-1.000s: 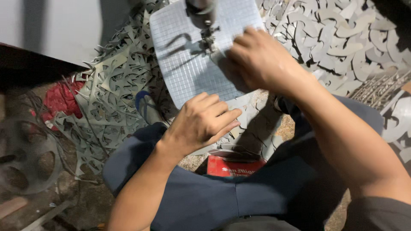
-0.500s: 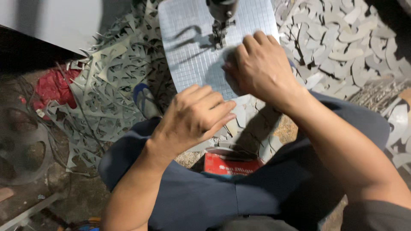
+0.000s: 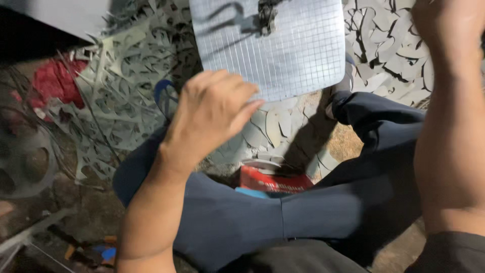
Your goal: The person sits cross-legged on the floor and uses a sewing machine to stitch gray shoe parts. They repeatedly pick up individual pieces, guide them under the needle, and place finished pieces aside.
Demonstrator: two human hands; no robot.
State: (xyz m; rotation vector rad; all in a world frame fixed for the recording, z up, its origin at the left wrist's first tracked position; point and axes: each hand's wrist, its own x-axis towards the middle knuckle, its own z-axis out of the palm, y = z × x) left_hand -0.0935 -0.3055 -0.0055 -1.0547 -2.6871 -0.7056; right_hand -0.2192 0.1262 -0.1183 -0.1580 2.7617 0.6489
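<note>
A pale grey grid-patterned fabric patch (image 3: 283,45) lies under a sewing machine's presser foot (image 3: 266,15) at the top of the view. It rests on cut-out leaf-shaped netting (image 3: 126,86) that spreads to both sides. My left hand (image 3: 209,114) hovers just below the patch's lower left edge, fingers together and loosely curled, holding nothing. My right hand (image 3: 447,23) is raised at the top right corner, largely cut off by the frame; its fingers are hidden. My dark blue trousers (image 3: 283,212) fill the lower middle.
A red box (image 3: 275,179) sits on the ground between my knees. Red cloth (image 3: 53,83) lies at the left beside the netting. A grey round metal part (image 3: 25,167) is at the far left. Small orange and blue scraps (image 3: 101,250) lie on the dirt floor.
My right hand has lifted off the patch and moved up to the right. My left hand has risen from the netting. The view has drawn closer to the patch.
</note>
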